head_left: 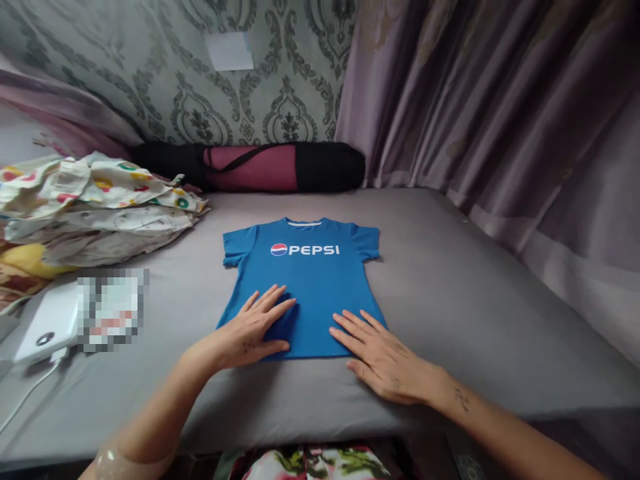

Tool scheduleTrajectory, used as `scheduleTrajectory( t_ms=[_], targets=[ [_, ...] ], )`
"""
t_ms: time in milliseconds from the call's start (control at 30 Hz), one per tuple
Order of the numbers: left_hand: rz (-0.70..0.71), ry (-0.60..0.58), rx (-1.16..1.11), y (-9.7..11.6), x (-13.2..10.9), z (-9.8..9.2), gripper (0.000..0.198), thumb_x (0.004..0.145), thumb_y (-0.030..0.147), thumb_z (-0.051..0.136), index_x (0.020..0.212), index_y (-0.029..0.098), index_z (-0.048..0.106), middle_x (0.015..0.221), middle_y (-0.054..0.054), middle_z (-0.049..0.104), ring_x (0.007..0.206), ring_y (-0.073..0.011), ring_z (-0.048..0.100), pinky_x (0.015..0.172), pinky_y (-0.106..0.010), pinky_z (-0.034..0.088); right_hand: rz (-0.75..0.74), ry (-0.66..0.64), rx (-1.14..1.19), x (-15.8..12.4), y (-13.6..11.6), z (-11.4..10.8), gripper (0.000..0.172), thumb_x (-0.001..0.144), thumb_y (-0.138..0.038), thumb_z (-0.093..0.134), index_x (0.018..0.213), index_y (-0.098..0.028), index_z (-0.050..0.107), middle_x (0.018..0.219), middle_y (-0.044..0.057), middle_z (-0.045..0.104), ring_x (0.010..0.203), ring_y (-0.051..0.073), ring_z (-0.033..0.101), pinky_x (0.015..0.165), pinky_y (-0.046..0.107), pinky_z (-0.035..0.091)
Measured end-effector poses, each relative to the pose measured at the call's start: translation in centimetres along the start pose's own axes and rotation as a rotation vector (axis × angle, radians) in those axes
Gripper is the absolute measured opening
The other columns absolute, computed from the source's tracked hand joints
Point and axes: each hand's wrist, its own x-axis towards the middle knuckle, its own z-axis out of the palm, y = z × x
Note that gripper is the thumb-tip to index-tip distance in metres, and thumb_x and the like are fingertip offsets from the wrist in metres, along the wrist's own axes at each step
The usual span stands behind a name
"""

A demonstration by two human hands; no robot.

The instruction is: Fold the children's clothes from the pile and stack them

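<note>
A blue T-shirt [305, 287] with a white PEPSI print lies spread flat, front up, its collar pointing away from me and its hem toward me. My left hand [255, 327] rests over the lower left part of the shirt, palm down with fingers spread. Over the lower right corner lies my right hand [377, 353], also palm down, its fingers stretched out on the fabric and its thumb near the hem. Neither hand grips anything. Both short sleeves stick out to the sides, and the hem's two corners are partly hidden under my hands.
The shirt lies on a grey sheet [490, 307]. At the left are a pile of patterned cloth [100, 193], a white power bank [53, 323] with a cable, and a blurred-out item. A black and maroon rolled bag [260, 167] lies along the wall; purple curtains [450, 100] hang at right.
</note>
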Motion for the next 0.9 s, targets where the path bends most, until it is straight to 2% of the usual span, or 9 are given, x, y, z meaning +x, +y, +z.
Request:
scheduleTrajectory(
  t_ms=[100,200,300,400,467,567,633,700,900],
  targets=[
    [0.011,-0.112,-0.032,-0.3,0.4,-0.3,0.078,0.085,0.065,0.046,0.150,0.030,0.020,0.157,-0.012,0.015,0.143,-0.0335,0.016,0.111,-0.053,0.026,0.131,0.085,-0.092,-0.9,1.7,0.7,0.055,0.099,-0.040,0.030,0.151,-0.023,0.020,0.157,0.006,0.015,0.144,0.023,0.011,0.118,0.048,0.014],
    [0.038,-0.159,-0.027,-1.0,0.5,-1.0,0.082,0.080,0.068,0.051,0.149,0.035,0.021,0.157,-0.011,0.016,0.142,-0.0353,0.020,0.109,-0.050,0.030,0.215,0.160,-0.161,-1.9,3.1,1.3,0.055,0.100,-0.037,0.028,0.151,-0.020,0.019,0.156,0.006,0.016,0.144,0.022,0.014,0.118,0.047,0.015],
    [0.046,-0.170,-0.007,-1.0,1.1,-2.1,0.078,0.077,0.068,0.055,0.145,0.037,0.031,0.154,-0.010,0.027,0.138,-0.0362,0.030,0.105,-0.047,0.036,0.266,0.222,-0.186,-2.2,4.0,1.3,0.053,0.099,-0.034,0.029,0.150,-0.019,0.025,0.154,0.007,0.025,0.142,0.021,0.022,0.117,0.044,0.020],
    [0.057,-0.162,-0.010,-0.4,2.6,-3.5,0.061,0.081,0.062,0.054,0.136,0.035,0.047,0.138,-0.010,0.048,0.123,-0.0310,0.049,0.097,-0.039,0.043,0.332,0.286,-0.142,-1.4,4.7,0.2,0.045,0.097,-0.031,0.034,0.140,-0.021,0.045,0.145,0.007,0.044,0.134,0.022,0.039,0.111,0.042,0.031],
    [0.077,-0.160,-0.022,-0.2,4.2,-4.3,0.049,0.087,0.055,0.050,0.130,0.031,0.055,0.122,-0.008,0.058,0.109,-0.0254,0.057,0.091,-0.033,0.046,0.415,0.352,-0.053,-0.4,5.4,-1.1,0.038,0.095,-0.031,0.037,0.126,-0.022,0.058,0.131,0.008,0.058,0.121,0.023,0.053,0.101,0.039,0.041],
    [0.105,-0.152,-0.062,-0.2,7.4,-5.1,0.041,0.092,0.046,0.043,0.124,0.024,0.058,0.110,-0.007,0.063,0.097,-0.0211,0.062,0.085,-0.030,0.047,0.612,0.447,0.200,1.4,7.1,-2.9,0.033,0.093,-0.032,0.037,0.100,-0.021,0.067,0.096,0.007,0.072,0.086,0.019,0.067,0.078,0.031,0.050],
    [0.163,-0.132,-0.113,-0.2,9.9,-5.2,0.040,0.093,0.042,0.041,0.124,0.022,0.057,0.114,-0.007,0.064,0.097,-0.0198,0.063,0.083,-0.028,0.048,0.744,0.423,0.433,2.2,8.2,-3.3,0.035,0.093,-0.034,0.036,0.086,-0.018,0.066,0.080,0.006,0.071,0.064,0.016,0.065,0.059,0.025,0.048],
    [0.218,-0.091,-0.154,0.2,12.4,-5.2,0.038,0.093,0.038,0.040,0.122,0.020,0.058,0.116,-0.008,0.065,0.101,-0.0190,0.062,0.085,-0.027,0.047,0.806,0.366,0.556,2.6,8.9,-3.0,0.036,0.092,-0.036,0.038,0.079,-0.016,0.064,0.072,0.005,0.069,0.050,0.013,0.058,0.047,0.023,0.040],
    [0.227,0.002,-0.161,2.0,19.1,-4.8,0.034,0.091,0.026,0.041,0.115,0.018,0.063,0.109,-0.008,0.070,0.097,-0.0195,0.064,0.083,-0.027,0.048,0.747,0.305,0.229,2.3,7.9,-1.9,0.042,0.087,-0.049,0.047,0.059,-0.019,0.057,0.057,0.000,0.060,0.055,0.013,0.054,0.051,0.024,0.030]
  ],
)
